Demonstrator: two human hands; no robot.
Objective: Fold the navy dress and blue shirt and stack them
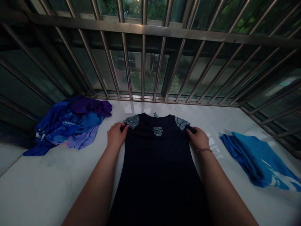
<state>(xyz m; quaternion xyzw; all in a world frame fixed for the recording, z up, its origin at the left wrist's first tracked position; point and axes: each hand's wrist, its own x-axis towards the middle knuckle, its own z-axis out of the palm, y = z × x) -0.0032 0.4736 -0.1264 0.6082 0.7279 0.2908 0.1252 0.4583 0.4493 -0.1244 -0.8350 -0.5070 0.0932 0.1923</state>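
Note:
A dark T-shirt with grey patterned short sleeves and a pale print on its chest lies spread out, neckline away from me. My left hand is closed on its left edge, just below the sleeve, pinching the cloth between thumb and fingers. On the opposite side my right hand, with a thin bracelet at the wrist, pinches the shirt below the other sleeve. The lower part of the shirt runs out of view at the bottom between my forearms.
A crumpled heap of blue and purple clothes lies at the left. To the right rests a folded blue garment with white marks. All of it is on a white glossy tiled surface. Metal bars before windows close off the far side.

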